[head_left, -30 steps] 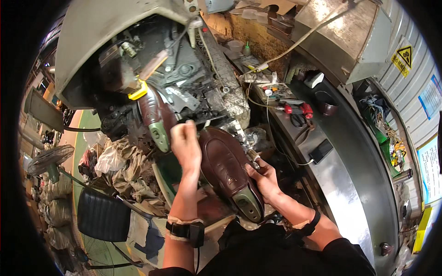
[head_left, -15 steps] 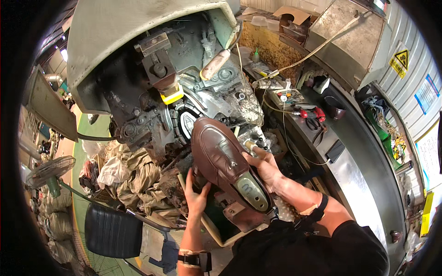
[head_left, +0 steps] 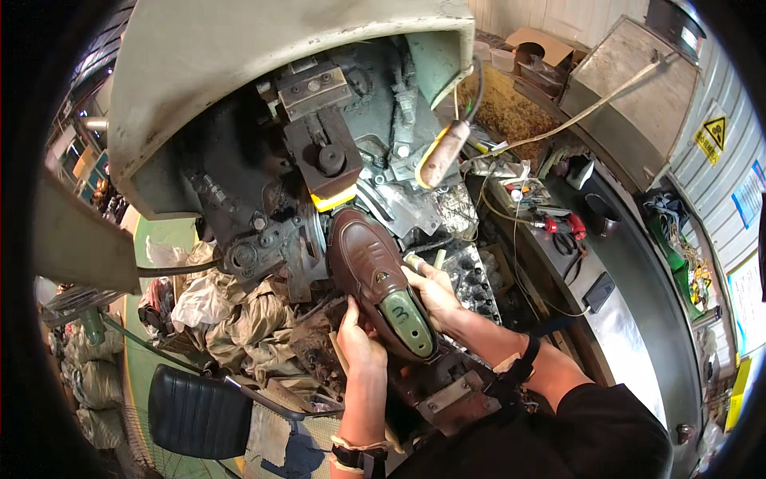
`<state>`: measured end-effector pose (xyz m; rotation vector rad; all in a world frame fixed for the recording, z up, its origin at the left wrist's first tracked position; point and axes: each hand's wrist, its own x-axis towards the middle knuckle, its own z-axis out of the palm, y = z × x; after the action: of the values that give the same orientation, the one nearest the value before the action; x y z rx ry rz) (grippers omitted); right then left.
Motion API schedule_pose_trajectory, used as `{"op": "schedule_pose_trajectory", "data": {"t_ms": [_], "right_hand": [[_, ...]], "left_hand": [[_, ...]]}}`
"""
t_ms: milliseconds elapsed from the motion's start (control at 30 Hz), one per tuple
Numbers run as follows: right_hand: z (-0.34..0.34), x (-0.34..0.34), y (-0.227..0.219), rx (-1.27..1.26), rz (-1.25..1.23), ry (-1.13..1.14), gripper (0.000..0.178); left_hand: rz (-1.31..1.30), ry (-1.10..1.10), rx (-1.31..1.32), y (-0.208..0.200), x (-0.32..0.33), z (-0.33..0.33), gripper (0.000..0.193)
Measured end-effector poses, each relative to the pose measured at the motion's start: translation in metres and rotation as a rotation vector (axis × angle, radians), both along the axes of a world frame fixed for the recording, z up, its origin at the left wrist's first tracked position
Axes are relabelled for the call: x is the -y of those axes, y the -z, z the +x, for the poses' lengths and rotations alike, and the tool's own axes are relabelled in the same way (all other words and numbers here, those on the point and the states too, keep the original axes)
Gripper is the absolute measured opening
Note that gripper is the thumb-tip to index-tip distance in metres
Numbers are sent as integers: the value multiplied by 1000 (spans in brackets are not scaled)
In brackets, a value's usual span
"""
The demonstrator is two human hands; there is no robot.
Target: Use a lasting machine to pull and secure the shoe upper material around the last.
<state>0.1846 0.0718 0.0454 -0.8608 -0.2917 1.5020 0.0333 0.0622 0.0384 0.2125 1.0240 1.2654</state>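
A brown leather shoe upper [head_left: 367,255] is stretched over a green shoe last [head_left: 407,319], whose heel end faces me. Its toe reaches into the machine's front, just under a yellow-edged block [head_left: 332,198]. My left hand [head_left: 363,339] is closed against the shoe's left side near the heel, thumb along the leather, other fingers partly hidden beneath. My right hand [head_left: 435,295] grips the right side next to the last's opening; a pale, tube-like piece shows at its fingertips. The shoe hides the machine's toe ring behind it.
Above the shoe is the machine's pale hood [head_left: 279,48], with a hanging handle [head_left: 444,156] at right. A metal bench [head_left: 622,319] curves along the right, holding a red tool [head_left: 568,226] and a phone [head_left: 598,293]. At left are crumpled cloths [head_left: 255,307] and a black chair [head_left: 199,411].
Both hands have carried the shoe forward, so its toe now sits under the yellow-edged block. My left hand has moved from below onto the shoe's side. The view has shifted.
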Motion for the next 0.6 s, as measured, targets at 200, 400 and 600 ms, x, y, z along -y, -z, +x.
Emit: {"op": "schedule_pose_trajectory", "data": {"t_ms": [200,400,600], "right_hand": [[4,-8,3,-52,-13,-26,52],[4,-8,-2,-93,-27,-25,45],[6,-11,8,-91,-2,-28,38]], "left_hand": [[-50,-32,-12,4,-8,6,29],[-69,-65,20,-2,-9,10,31],[-37,-105,77,3,-8,17,32]]}}
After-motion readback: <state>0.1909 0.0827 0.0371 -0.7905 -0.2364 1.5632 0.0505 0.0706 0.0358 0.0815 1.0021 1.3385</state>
